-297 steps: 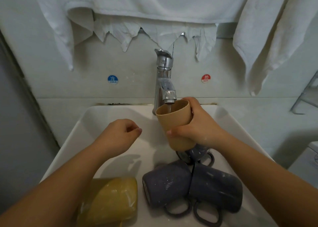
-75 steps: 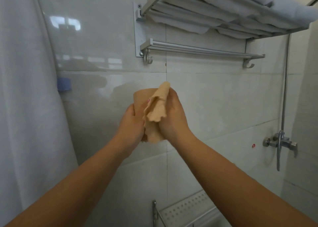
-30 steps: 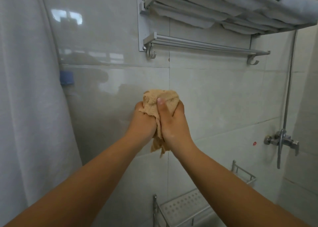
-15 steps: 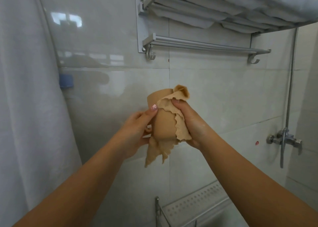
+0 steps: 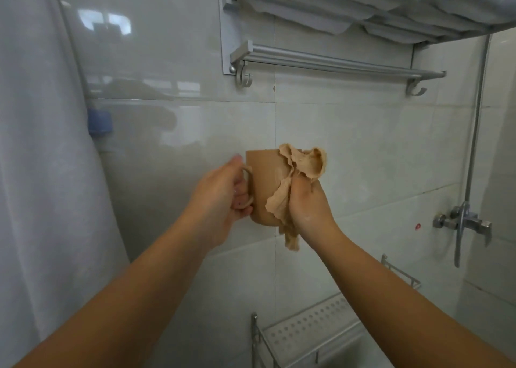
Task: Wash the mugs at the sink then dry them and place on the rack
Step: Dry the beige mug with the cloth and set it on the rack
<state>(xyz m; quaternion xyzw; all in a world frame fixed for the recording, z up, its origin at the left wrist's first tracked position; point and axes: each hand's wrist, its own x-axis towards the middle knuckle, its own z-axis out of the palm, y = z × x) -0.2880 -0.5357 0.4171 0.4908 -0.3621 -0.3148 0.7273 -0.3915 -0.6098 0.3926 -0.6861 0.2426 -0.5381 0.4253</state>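
The left hand [image 5: 223, 197] now has the mug [image 5: 265, 183] by its handle, fingers curled through the loop and the thumb lying along the top of it near the rim. Half a second ago that hand only steadied the mug's side with fingers spread; the grip has moved to the handle and the mug has turned, so the handle points left and the bare wall faces the camera. The right hand [image 5: 305, 205] has slid from the front round to the right side. Its fingers are closed on the cloth [image 5: 296, 177], pressing it to the mug's wall; a bunched end sticks up past the rim above the fingertips and a loose tail hangs below the heel of the hand.

The mug is held upright in the air between the two hands, in front of the tiled wall, well above the perforated rack [image 5: 310, 331] that shows low down, under the right forearm.

The wipe of the outside looks close to finished, and the handle grip suits carrying. Probably next comes lowering the mug onto the rack, with the other mugs yet to be done.
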